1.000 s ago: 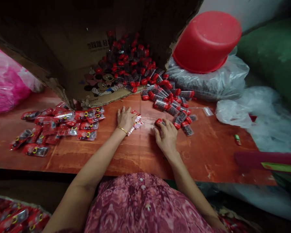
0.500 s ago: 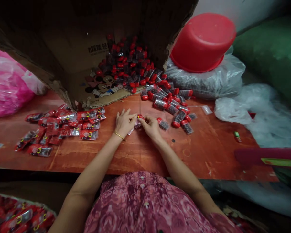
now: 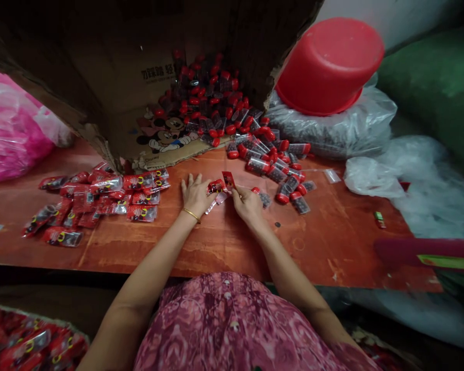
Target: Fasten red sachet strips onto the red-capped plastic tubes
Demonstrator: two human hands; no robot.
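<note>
My left hand [image 3: 196, 198], with a thin gold bracelet at its wrist, lies on the table with fingers spread. Its thumb side touches a small pile of red printed cards [image 3: 215, 186]. Close by on its right, my right hand [image 3: 249, 207] pinches a single red card [image 3: 228, 179] between thumb and fingers, held up at a tilt. Pale pieces [image 3: 211, 207] lie under and between the hands; their kind is unclear. Just behind my right hand is a clear red-capped tube [image 3: 265, 199] with dark contents, partly covered by the hand.
Several red-capped tubes [image 3: 258, 165] spill from an open cardboard box [image 3: 119, 111]. Filled red packets [image 3: 106, 186] are heaped at the left. A red tub [image 3: 332, 67] rests upside down on a plastic sack [image 3: 332, 131]. Clear bags [image 3: 421, 180] lie at the right of the red table [image 3: 224, 247].
My right hand has drawn slightly right, away from my left, and now holds up a red card. My left fingers have spread, and the card pile beside them shows more.
</note>
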